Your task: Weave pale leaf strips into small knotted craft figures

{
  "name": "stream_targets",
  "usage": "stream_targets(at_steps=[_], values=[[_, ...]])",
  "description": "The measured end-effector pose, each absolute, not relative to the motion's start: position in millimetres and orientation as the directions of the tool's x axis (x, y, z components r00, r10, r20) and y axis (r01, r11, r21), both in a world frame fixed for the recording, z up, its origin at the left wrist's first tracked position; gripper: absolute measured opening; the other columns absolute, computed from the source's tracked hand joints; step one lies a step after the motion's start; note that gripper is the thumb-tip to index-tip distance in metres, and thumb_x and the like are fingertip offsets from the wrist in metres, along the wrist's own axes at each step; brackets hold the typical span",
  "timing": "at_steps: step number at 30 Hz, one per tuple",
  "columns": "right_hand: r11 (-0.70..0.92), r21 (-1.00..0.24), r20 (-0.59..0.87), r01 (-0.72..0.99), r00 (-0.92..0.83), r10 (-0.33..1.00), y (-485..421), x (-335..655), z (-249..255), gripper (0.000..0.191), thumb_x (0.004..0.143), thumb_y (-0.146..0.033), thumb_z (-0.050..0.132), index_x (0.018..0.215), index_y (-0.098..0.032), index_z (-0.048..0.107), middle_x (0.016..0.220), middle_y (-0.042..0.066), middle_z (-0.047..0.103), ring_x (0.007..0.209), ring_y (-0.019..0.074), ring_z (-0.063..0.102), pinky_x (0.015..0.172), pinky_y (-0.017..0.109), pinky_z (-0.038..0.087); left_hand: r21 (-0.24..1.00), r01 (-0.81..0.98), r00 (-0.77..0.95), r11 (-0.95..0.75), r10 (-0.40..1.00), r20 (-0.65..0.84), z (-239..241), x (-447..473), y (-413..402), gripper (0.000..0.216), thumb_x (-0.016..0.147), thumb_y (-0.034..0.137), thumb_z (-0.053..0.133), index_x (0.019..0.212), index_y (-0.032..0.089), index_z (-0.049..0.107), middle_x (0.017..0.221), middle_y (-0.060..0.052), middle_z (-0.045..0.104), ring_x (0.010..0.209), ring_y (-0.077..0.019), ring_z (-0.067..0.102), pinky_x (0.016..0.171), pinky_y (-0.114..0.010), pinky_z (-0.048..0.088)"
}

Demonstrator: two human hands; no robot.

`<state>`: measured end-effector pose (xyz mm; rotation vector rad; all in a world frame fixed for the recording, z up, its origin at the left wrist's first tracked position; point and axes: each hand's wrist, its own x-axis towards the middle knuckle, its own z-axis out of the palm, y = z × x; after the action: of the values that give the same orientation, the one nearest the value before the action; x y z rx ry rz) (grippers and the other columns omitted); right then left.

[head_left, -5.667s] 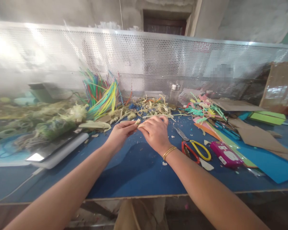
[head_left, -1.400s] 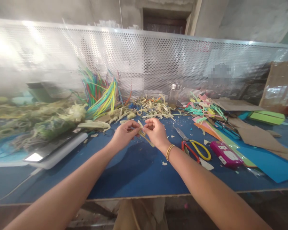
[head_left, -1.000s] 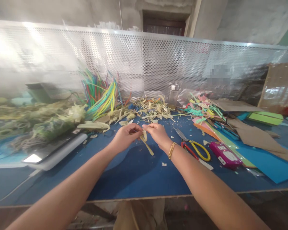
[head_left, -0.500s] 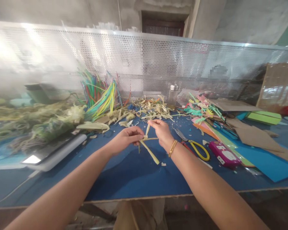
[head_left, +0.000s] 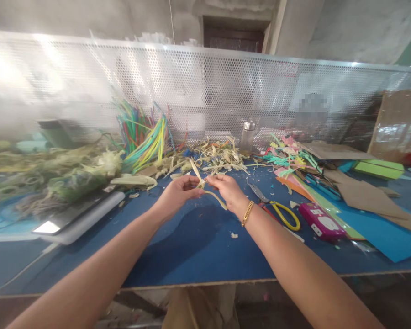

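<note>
Over the middle of the blue table, a small piece made of pale yellow-green plant strips is held between my two hands. My left hand pinches its crossing point with thumb and fingers. My right hand has its thumb and fingertips closed on the piece from the other side. One strip sticks up and away between the hands, and another curves down toward my right wrist. Where the strips cross is partly hidden by my fingers.
To the right lie yellow-handled scissors, a purple box-shaped thing and coloured sheets. A tablet-like device lies on the left. Behind are heaped pale strips, colourful stems, a bottle and a perforated metal screen.
My right hand has moved down and left, closer to my left hand. The strip it pulled upward now points up and left, and the long lower strip has shifted.
</note>
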<state>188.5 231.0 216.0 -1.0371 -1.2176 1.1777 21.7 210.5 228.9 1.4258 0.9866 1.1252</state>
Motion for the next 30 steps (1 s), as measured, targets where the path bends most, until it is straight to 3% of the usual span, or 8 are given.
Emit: stream_targets(at_steps=[5, 9, 13, 20, 25, 30], values=[[0.212, -0.969, 0.225, -0.125, -0.103, 0.969, 229.0, 181.5, 209.7, 0.026, 0.062, -0.042, 0.075, 0.067, -0.019, 0.066, 0.067, -0.001, 0.063, 0.067, 0.013, 0.055, 0.07, 0.029, 0.042, 0.989, 0.13, 0.276, -0.07, 0.961, 0.032, 230.9, 23.4, 204.7, 0.032, 0.071, 0.042, 0.075, 0.081, 0.015, 0.061, 0.071, -0.002, 0.066, 0.064, -0.0124, 0.061, 0.058, -0.023, 0.044], [0.258, -0.959, 0.274, -0.118, -0.155, 0.949, 229.6, 180.5, 208.5, 0.024, 0.067, -0.043, 0.072, 0.068, -0.019, 0.066, 0.07, -0.001, 0.063, 0.069, 0.0133, 0.056, 0.072, 0.03, 0.043, 0.987, 0.131, 0.243, -0.088, 0.969, 0.054, 228.1, 25.7, 205.0, 0.028, 0.076, 0.041, 0.069, 0.083, 0.015, 0.063, 0.074, -0.003, 0.067, 0.06, -0.0114, 0.058, 0.051, -0.022, 0.037], [0.292, -0.95, 0.294, -0.106, -0.004, 0.956, 231.9, 182.7, 211.0, 0.023, 0.065, -0.041, 0.072, 0.067, -0.02, 0.066, 0.068, -0.001, 0.062, 0.069, 0.0135, 0.053, 0.072, 0.03, 0.042, 0.985, 0.116, 0.236, -0.125, 0.967, 0.095, 224.4, 26.2, 208.5, 0.018, 0.075, 0.033, 0.068, 0.074, 0.016, 0.062, 0.062, 0.0, 0.062, 0.055, -0.0104, 0.053, 0.054, -0.023, 0.038], [0.337, -0.936, 0.325, -0.101, 0.118, 0.938, 238.2, 188.5, 212.7, 0.024, 0.068, -0.043, 0.07, 0.069, -0.02, 0.066, 0.072, 0.001, 0.064, 0.071, 0.0145, 0.053, 0.07, 0.029, 0.042, 0.986, 0.102, 0.372, -0.131, 0.924, 0.085, 223.3, 23.2, 206.7, 0.019, 0.076, 0.035, 0.07, 0.079, 0.016, 0.065, 0.068, -0.001, 0.064, 0.06, -0.0115, 0.054, 0.061, -0.025, 0.041], [0.294, -0.953, 0.296, 0.074, 0.015, 0.955, 237.4, 197.0, 213.7, 0.033, 0.075, -0.052, 0.065, 0.076, -0.019, 0.067, 0.075, 0.003, 0.068, 0.069, 0.0149, 0.057, 0.067, 0.028, 0.044, 0.984, 0.078, 0.358, -0.159, 0.926, 0.121, 226.2, 23.9, 205.7, 0.031, 0.067, 0.033, 0.078, 0.09, 0.016, 0.067, 0.08, -0.003, 0.069, 0.07, -0.013, 0.059, 0.063, -0.024, 0.043], [0.367, -0.858, 0.279, 0.359, -0.274, 0.92, 226.2, 195.6, 218.7, 0.039, 0.083, -0.054, 0.058, 0.068, -0.019, 0.065, 0.068, 0.003, 0.067, 0.064, 0.0144, 0.059, 0.062, 0.026, 0.04, 0.986, 0.075, 0.15, -0.152, 0.979, 0.139, 226.7, 22.5, 211.2, 0.034, 0.066, 0.039, 0.079, 0.085, 0.016, 0.064, 0.066, 0.001, 0.063, 0.057, -0.0109, 0.054, 0.052, -0.022, 0.038]])
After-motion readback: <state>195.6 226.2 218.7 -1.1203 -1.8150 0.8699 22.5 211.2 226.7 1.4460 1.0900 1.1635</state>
